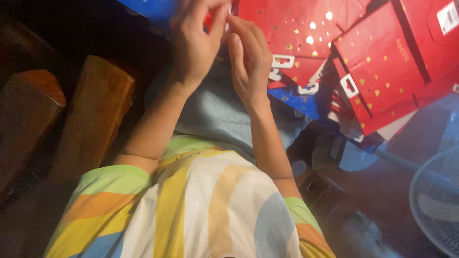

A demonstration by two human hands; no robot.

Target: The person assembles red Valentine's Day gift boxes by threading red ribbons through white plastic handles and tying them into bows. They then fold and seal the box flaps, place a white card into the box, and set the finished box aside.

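Both hands, left hand [193,40] and right hand [248,57], pinch something tiny, unidentifiable, above red gift bags [377,67]; blur suggests it may slip

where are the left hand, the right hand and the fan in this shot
left hand [195,45], head view, on the back of the hand
right hand [248,62], head view, on the back of the hand
fan [437,200], head view, on its wire grille at lower right
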